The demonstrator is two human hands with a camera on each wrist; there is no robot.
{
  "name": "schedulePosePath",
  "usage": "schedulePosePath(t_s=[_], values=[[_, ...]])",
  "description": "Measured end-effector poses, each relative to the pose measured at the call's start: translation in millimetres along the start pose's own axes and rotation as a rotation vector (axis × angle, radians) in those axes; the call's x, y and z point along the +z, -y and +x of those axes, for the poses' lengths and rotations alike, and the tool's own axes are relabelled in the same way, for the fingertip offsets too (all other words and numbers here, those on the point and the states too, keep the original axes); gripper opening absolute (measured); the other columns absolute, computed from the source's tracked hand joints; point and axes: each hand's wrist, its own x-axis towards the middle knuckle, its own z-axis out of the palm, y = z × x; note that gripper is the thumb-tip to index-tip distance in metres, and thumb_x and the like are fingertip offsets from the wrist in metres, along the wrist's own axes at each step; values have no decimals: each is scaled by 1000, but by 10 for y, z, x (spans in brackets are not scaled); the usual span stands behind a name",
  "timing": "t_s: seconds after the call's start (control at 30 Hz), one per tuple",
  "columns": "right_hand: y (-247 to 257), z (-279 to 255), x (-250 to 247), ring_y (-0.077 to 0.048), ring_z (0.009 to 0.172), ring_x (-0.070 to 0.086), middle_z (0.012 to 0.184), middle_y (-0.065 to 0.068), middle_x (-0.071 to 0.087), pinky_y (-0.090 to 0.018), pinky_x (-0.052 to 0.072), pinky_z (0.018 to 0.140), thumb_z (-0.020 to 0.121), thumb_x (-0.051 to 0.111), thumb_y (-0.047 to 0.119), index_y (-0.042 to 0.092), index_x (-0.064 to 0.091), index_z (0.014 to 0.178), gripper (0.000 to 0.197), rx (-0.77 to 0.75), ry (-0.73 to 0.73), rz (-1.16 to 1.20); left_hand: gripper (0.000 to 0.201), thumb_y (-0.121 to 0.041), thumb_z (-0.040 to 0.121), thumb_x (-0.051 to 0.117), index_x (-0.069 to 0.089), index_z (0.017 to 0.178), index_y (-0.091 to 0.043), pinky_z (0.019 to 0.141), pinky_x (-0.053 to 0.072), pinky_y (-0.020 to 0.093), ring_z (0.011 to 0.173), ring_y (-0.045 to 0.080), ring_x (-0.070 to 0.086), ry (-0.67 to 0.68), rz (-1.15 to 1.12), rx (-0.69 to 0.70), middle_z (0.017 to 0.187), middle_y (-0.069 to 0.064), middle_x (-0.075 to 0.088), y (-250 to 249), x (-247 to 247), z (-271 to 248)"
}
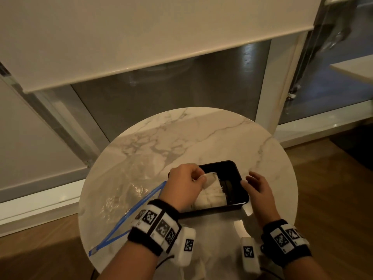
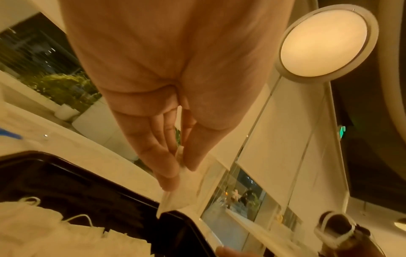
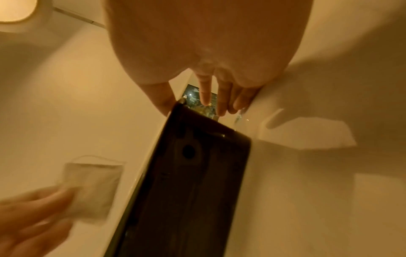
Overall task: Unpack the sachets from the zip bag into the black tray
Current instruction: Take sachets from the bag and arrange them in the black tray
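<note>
The black tray (image 1: 234,164) sits on a round marble table, with several white sachets (image 1: 212,198) piled in its near left part. My left hand (image 1: 201,178) pinches one white sachet (image 1: 211,179) between thumb and fingers, just above the tray's left side. The left wrist view shows that pinch (image 2: 180,167), the sachet (image 2: 175,200) hanging over the tray's rim (image 2: 92,175). My right hand (image 1: 249,178) rests at the tray's right edge, thumb against the rim, fingers straight and spread outside it. The clear zip bag (image 1: 129,190) with a blue zip strip lies flat to the left.
The far half of the marble table (image 1: 191,134) is bare. Its round edge drops to a wooden floor (image 1: 333,188) on both sides. Behind the table stand a window frame and a lowered roller blind (image 1: 141,37).
</note>
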Motion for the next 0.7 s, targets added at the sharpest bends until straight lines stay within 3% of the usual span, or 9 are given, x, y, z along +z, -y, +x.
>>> schedulePosePath(t_s=[0.1, 0.23, 0.27, 0.43, 0.6, 0.7], values=[[-73, -7, 115, -19, 122, 58, 134, -1, 59, -36, 50, 98, 95, 64, 16, 26, 53, 136, 45, -5, 93, 58, 7, -27, 92, 68, 70, 85, -27, 74, 60, 29, 77, 12, 70, 68, 39, -23, 82, -5, 72, -24, 54, 245], [-35, 0, 74, -14, 117, 61, 131, 3, 61, -26, 52, 88, 98, 58, 12, 25, 52, 138, 43, 17, 140, 95, 5, -22, 90, 71, 75, 90, -19, 72, 60, 27, 78, 15, 72, 165, 125, -37, 81, 0, 74, -135, 203, 546], [-106, 218, -339, -13, 118, 61, 131, 3, 61, -26, 52, 88, 98, 58, 13, 25, 52, 139, 43, 40, 62, 125, 4, -21, 89, 72, 75, 89, -18, 74, 61, 30, 76, 15, 72, 257, 169, -18, 80, 0, 74, -447, 643, 844], [-124, 133, -289, -7, 119, 61, 130, 11, 64, -34, 50, 102, 97, 61, 23, 32, 58, 135, 39, 25, 112, 133, 1, -17, 84, 78, 79, 83, -17, 76, 61, 31, 79, 15, 72, 294, 308, -16, 83, 1, 75, -437, 692, 987], [-25, 30, -149, 4, 106, 65, 119, 13, 70, -12, 53, 80, 100, 56, 15, 28, 64, 127, 31, -22, 156, 115, 5, -18, 84, 79, 80, 86, -14, 72, 56, 26, 83, 16, 70, 269, 381, 2, 89, 3, 76, -328, 713, 1050], [-36, 40, -165, 9, 103, 64, 119, 15, 68, -7, 50, 76, 100, 55, 14, 25, 62, 130, 32, -28, 157, 116, 9, -21, 86, 76, 80, 88, -13, 72, 54, 24, 84, 17, 69, 253, 392, 21, 90, 3, 75, -326, 765, 1092]])
